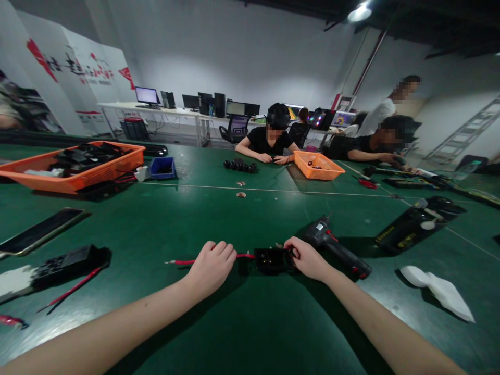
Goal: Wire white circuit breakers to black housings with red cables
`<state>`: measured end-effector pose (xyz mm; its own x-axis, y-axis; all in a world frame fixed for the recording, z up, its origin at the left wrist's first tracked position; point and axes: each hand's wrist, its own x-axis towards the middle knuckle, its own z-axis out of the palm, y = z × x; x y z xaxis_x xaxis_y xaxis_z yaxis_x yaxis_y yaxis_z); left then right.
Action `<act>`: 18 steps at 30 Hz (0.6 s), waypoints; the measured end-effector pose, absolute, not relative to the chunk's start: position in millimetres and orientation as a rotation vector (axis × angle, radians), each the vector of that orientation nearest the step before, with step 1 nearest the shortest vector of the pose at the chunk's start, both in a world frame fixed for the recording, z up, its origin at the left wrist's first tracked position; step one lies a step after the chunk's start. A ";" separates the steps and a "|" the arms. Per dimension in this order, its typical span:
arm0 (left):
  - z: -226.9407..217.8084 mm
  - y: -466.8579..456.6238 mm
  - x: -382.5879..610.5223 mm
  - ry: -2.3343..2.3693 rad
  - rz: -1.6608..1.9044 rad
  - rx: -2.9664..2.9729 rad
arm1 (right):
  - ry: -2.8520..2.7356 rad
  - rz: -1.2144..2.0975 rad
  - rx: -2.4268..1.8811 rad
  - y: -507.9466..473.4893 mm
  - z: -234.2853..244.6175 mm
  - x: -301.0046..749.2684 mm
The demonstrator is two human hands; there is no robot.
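A small black plastic part (pixel 272 260) lies on the green table (pixel 250 323) in front of me. A red wire (pixel 183 261) runs from it to the left. My left hand (pixel 212 267) is curled in a loose fist over the wire, fingers closed on it. My right hand (pixel 308 257) grips the right end of the black part with bent fingers. A black electric screwdriver with red trim (pixel 336 247) lies just right of my right hand.
An orange tray of black parts (pixel 74 166) and a blue bin (pixel 163 167) sit far left. Black panels (pixel 41 229) and a red wire (pixel 72 289) lie at the left. A white cloth (pixel 439 289) lies right. Across the table, people work near another orange tray (pixel 318 165).
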<state>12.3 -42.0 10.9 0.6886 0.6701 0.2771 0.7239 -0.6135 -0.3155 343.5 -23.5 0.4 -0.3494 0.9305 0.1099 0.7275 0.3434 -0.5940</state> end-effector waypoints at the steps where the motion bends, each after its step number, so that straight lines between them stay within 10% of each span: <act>1: 11.3 -42.2 12.2 -1.083 -0.187 -2.499 | -2.181 0.632 -1.444 -23.4 0.4 343.4; 18: 9.6 -42.1 12.0 -1.078 -0.174 -2.502 | -2.116 0.568 -1.372 -20.8 0.2 340.3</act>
